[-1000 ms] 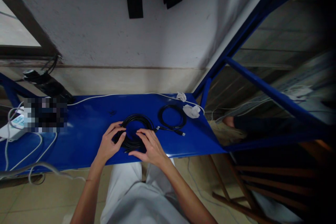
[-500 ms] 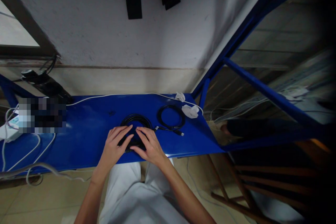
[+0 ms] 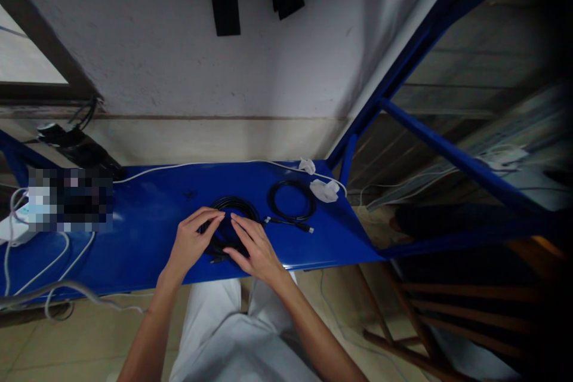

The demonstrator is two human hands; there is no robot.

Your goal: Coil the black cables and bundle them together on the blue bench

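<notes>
A coiled black cable [image 3: 235,202] lies on the blue table [image 3: 152,221] near its front edge, partly hidden under both hands. My left hand [image 3: 194,239] is over the coil's left side, thumb and fingertips pinched together; whether something small is between them I cannot make out. Over the right side, my right hand [image 3: 255,245] has its fingers stretched out and its thumb apart from them, with nothing visibly held. A cable end [image 3: 218,260] shows below the left hand. To the right lies a second black cable coil [image 3: 292,200], its plug [image 3: 310,229] pointing right.
Crumpled white pieces [image 3: 324,191] lie at the table's right end. A white cord [image 3: 188,164] runs along the back edge. At the left are a white power strip [image 3: 18,230], loose cords and a black object [image 3: 80,146]. A wooden chair [image 3: 470,310] stands at the right.
My left hand's thumb and fingers have come together from an open spread, and the hand has shifted slightly left. The right hand stays nearly in place. A cable end shows more clearly.
</notes>
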